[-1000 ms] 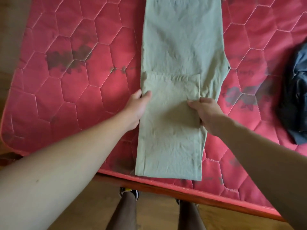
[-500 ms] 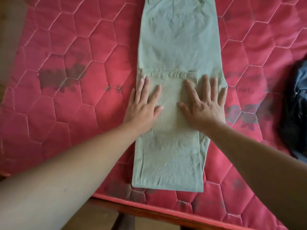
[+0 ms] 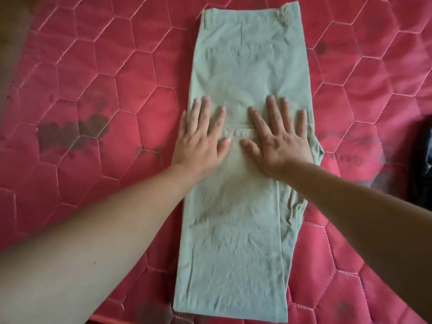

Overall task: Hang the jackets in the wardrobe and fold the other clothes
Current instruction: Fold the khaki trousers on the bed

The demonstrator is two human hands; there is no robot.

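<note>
Pale green trousers (image 3: pixel 243 73) lie lengthwise on the red quilted mattress (image 3: pixel 112 73), waistband at the far end. Their leg ends are folded back up, and the hem edge sits across the middle of the garment. My left hand (image 3: pixel 202 141) lies flat on the left side of that hem, fingers straight and spread. Beside it, my right hand (image 3: pixel 279 141) presses flat on the right side, fingers spread too. Neither hand grips the cloth.
A dark garment (image 3: pixel 424 160) lies at the mattress's right edge, mostly cut off by the frame. Dark stains (image 3: pixel 70 134) mark the mattress left of the trousers. The mattress's near edge runs along the bottom of the view.
A second ago both hands pinched the folded leg hem at its sides. They have since laid flat and slid forward over the hem. The view has moved up the mattress.
</note>
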